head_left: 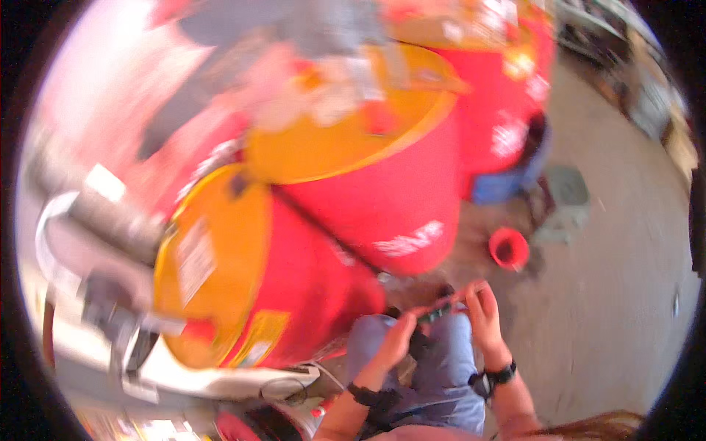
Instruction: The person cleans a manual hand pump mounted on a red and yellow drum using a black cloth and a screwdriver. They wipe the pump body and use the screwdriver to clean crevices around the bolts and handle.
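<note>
In front of my knees, my left hand (397,341) and my right hand (484,317) are closed on opposite ends of one thin, reddish strip with a dark greenish part (434,314). It stretches slantwise between them, its right end higher in the picture. Motion blur hides its exact kind. Dark bands circle both my wrists. Just beyond the hands stands a red drum (390,198) with a yellow-orange top, and another red drum (294,287) is to the left. Neither hand touches a drum.
More red drums (493,103) stand farther back. To the right are a red, round, open container (508,248), a grey-green stool (566,192) and a blue bin (500,187). A dark pump-like device with a pale hose (55,242) is at far left. Blurred items lie on the drum tops.
</note>
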Motion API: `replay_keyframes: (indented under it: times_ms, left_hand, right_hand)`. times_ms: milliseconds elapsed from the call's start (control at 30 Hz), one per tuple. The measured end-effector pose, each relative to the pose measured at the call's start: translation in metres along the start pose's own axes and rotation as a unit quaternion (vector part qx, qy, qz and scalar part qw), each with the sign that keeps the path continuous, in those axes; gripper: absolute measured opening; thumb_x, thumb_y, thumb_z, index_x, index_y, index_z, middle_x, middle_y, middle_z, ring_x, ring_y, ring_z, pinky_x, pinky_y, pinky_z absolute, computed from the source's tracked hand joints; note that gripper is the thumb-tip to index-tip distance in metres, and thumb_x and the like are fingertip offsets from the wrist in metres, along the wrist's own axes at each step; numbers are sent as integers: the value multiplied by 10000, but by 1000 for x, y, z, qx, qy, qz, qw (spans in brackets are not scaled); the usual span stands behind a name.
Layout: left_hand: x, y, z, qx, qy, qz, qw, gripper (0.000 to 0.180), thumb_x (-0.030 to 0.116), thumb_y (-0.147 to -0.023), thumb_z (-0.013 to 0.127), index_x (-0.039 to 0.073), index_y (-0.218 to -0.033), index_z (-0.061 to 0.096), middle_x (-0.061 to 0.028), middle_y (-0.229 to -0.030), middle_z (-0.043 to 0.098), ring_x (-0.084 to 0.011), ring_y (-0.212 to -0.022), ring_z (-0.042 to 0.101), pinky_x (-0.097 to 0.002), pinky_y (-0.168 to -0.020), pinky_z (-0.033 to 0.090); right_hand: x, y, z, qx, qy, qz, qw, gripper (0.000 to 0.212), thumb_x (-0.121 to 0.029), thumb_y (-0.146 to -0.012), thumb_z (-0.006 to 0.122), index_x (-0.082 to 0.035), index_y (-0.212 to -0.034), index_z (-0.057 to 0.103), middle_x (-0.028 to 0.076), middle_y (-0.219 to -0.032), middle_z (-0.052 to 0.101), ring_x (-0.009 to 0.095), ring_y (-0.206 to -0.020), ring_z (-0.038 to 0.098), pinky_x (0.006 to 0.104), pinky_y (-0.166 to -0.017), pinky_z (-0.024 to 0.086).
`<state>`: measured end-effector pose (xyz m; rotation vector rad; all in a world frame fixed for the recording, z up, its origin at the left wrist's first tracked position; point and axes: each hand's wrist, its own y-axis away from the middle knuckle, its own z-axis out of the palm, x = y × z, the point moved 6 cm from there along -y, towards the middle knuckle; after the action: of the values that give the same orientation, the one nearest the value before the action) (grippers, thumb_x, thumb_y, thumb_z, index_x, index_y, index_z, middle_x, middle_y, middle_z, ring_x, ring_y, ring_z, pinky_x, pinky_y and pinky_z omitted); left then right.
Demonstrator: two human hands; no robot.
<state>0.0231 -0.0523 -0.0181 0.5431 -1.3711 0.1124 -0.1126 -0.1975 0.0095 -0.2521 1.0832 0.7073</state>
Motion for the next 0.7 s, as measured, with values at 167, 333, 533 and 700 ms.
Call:
replay_keyframes:
  times_ms: [167, 333, 533, 700]
  left_hand:
    - [18, 109, -30, 110, -150, 144, 972, 459, 330, -1106, 363, 13, -1391, 534, -100, -1345, 590, -205, -1278, 521, -350, -1128, 351]
    - [9, 193, -73, 139, -16, 240, 961, 418, 242, -1107, 353, 8, -1415, 512, -115, -1475, 517, -201, -1384, 447, -354, -1174, 313]
    - [6, 247, -105, 261, 82, 175, 946, 441, 67, -936, 626, 30, -1366, 533, -102, -1284, 577, -189, -1246, 527, -330, -1084, 393]
    - [51, 285, -130, 276, 38, 297, 913, 547, 48, -840, 704, 51, -1357, 525, -73, -1270, 547, -176, -1214, 517, -324, -1041, 413]
  right_hand:
    - [24, 80, 126, -113, 178, -150, 966, 136, -132, -1066, 462, -33, -995, 524, 85, -985, 650, 161, -878, 594, 306, -796, 487]
    - [83, 147, 206, -235, 182, -91, 950, 166, -102, -1039, 502, -24, -1169, 572, 74, -1074, 649, 158, -1001, 596, 310, -930, 463]
    - [63, 140, 243, -268, 163, -91, 945, 99, -123, -1067, 458, -35, -1092, 498, 82, -952, 632, 153, -830, 615, 306, -781, 516]
    - [59, 143, 274, -322, 355, -123, 869, 92, -135, -1028, 566, -53, -1065, 544, 2, -802, 552, 69, -657, 525, 234, -569, 420]
